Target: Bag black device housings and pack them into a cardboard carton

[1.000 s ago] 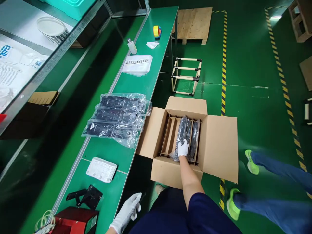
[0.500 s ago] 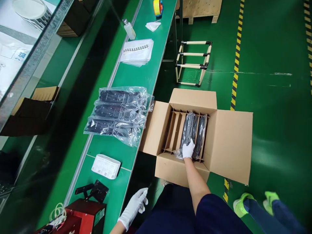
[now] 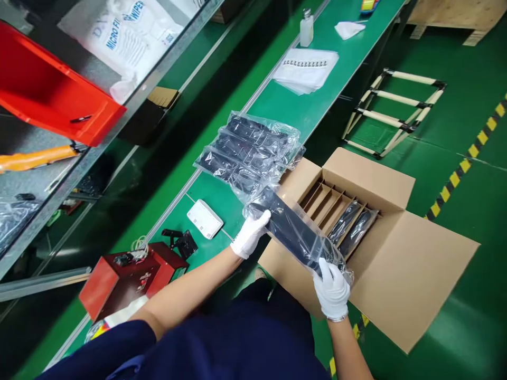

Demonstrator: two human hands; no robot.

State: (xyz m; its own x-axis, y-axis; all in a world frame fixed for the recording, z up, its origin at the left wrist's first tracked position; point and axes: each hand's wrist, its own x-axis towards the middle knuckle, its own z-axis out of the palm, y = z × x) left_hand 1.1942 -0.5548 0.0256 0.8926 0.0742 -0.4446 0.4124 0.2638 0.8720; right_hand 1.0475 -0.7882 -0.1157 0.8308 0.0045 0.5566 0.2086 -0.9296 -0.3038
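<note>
Both my hands wear white gloves and hold one long black part in a clear plastic bag [image 3: 295,235] over the near edge of an open cardboard box [image 3: 400,274]. My left hand [image 3: 249,235] grips its upper-left end. My right hand [image 3: 331,290] grips its lower-right end. The box stands on the green floor and has cardboard dividers [image 3: 322,198]; two bagged black parts [image 3: 352,227] stand in its right-hand slots. Several more bagged black parts [image 3: 247,150] lie stacked on the green bench [image 3: 273,103] just left of the box.
On the bench lie a white label sheet [image 3: 205,218], a red device [image 3: 127,274] with a black bracket [image 3: 180,243], a stack of white sheets [image 3: 306,69], a small bottle [image 3: 306,26] and a cloth [image 3: 348,29]. A pipe frame [image 3: 396,113] stands behind the box. A red bin [image 3: 51,95] sits on the upper shelf.
My right hand has left the bagged part in the box. Both hands now hold another bagged part above the box. The view has swung left; the other person's legs are out of sight.
</note>
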